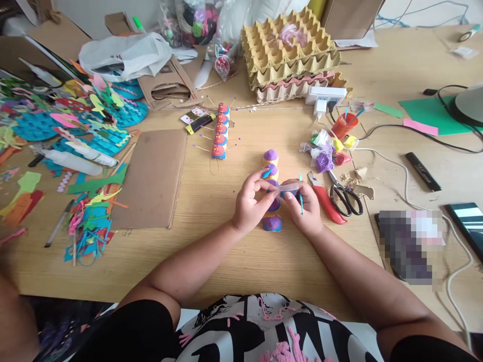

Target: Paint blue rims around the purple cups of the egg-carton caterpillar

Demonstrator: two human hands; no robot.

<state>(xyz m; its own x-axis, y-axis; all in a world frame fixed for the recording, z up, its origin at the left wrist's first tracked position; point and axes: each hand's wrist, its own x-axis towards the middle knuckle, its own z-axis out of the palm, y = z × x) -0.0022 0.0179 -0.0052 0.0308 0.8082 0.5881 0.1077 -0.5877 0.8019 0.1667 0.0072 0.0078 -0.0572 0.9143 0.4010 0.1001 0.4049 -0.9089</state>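
My left hand (252,200) and my right hand (306,208) are close together over the table. Between them they hold a small clear plastic packet (289,187), pinched by the fingers of both. Something blue shows under the packet at my right fingers, too small to name. A thin blue tool (301,201) sticks out from my right hand, and a blue tip (267,173) shows at my left fingers. Beneath my hands runs an upright row of purple-topped egg-carton cups (272,222), partly hidden. A decorated row of red and blue cups (220,136) with pins stands farther back on the left.
Scissors (346,198) and a red-handled cutter (328,201) lie right of my hands. Bagged clay (323,157) and an orange cup (343,125) are behind them. Egg trays (289,55) stand at the back. Cardboard (151,176) and paper scraps lie left.
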